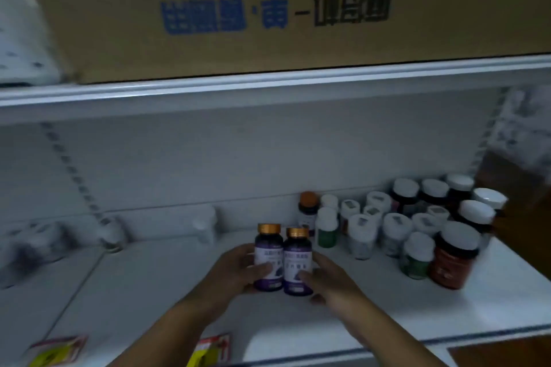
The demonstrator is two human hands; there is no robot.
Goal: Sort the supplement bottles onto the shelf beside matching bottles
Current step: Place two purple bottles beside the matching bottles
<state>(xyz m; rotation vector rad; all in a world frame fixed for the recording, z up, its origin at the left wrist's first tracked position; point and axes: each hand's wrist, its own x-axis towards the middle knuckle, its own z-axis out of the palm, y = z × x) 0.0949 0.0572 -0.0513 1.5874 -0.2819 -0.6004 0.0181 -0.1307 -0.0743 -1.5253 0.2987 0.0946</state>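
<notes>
Two purple bottles with gold caps stand touching at lower centre of the white shelf. We curl our left hand round the left bottle and our right hand round the right bottle, thumbs across both labels.

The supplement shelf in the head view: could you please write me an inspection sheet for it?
Surface: white shelf, dimly lit.
Job's things: two purple bottles with gold caps, left one, right one, upright side by side.
Clutter: crowd of white-capped bottles at right; orange-capped bottle behind; blurred white bottle at the back wall.
Grippers: left hand holds the left bottle; right hand holds the right.
Cables: nothing seen.
Surroundings: cardboard box on the shelf above; red-yellow tags on the front edge.
</notes>
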